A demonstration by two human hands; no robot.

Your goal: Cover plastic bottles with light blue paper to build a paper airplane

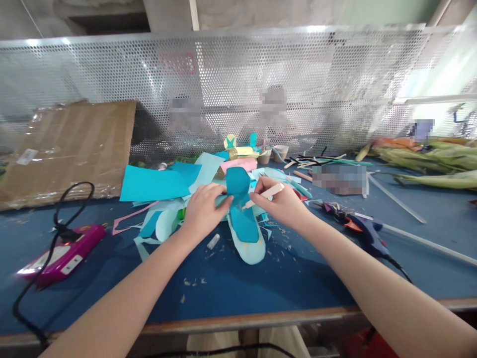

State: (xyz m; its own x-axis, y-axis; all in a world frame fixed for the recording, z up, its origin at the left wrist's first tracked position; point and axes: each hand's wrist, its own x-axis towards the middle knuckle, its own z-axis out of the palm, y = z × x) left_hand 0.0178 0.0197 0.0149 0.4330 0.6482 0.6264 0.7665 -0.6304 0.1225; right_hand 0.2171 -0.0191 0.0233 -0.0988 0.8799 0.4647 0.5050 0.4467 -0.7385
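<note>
One teal cutout (pixel 244 228), on a pale-blue rounded piece (pixel 252 253) mid-table, the left hand (pixel 203 206) at its edge, seemingly steadying it, pinch indeterminable; right hand (pixel 286 206) with fingers clamped round a white stick (pixel 276 190), angled down apparently for close control.

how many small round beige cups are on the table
2: one small beige cup sits at the back, beyond the right hand; the other beige cup is just left of it. More may be hidden behind the heaped teal paper.
</note>
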